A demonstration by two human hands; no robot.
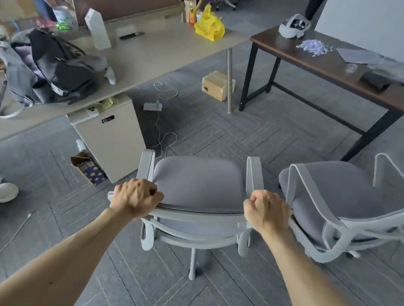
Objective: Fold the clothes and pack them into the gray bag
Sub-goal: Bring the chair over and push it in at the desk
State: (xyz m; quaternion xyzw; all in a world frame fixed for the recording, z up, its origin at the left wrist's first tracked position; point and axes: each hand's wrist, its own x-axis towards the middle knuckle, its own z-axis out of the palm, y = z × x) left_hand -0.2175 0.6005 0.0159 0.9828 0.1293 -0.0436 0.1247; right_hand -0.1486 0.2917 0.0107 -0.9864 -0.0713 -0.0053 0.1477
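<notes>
View from a head-worn camera looking down at two bare forearms stretched forward over a gray carpeted office floor. The left hand (136, 196) and right hand (266, 212) each grip the pale frame of a gray office chair (199, 181), one at either side of its seat; the fingers (153, 191) are curled tightly round the frame, knuckles up. A second chair (346, 198) stands just beside it on the right, tipped at an angle.

The gray bag (48, 69) lies well apart from both hands, on the long beige tabletop (158, 52) at the far left; its mouth gapes open and a lilac cloth (28, 54), perhaps one of the clothes, shows inside; its strap (5, 107) loops over the tabletop edge.

Likely risks: a white cable (161, 133) trails across the floor just ahead of the chair, so rolling it forward could catch a wheel; swinging it right could knock the second chair; the hanging strap could snag and drag the bag off the tabletop. No folding can happen while both hands are on the chair.
</notes>
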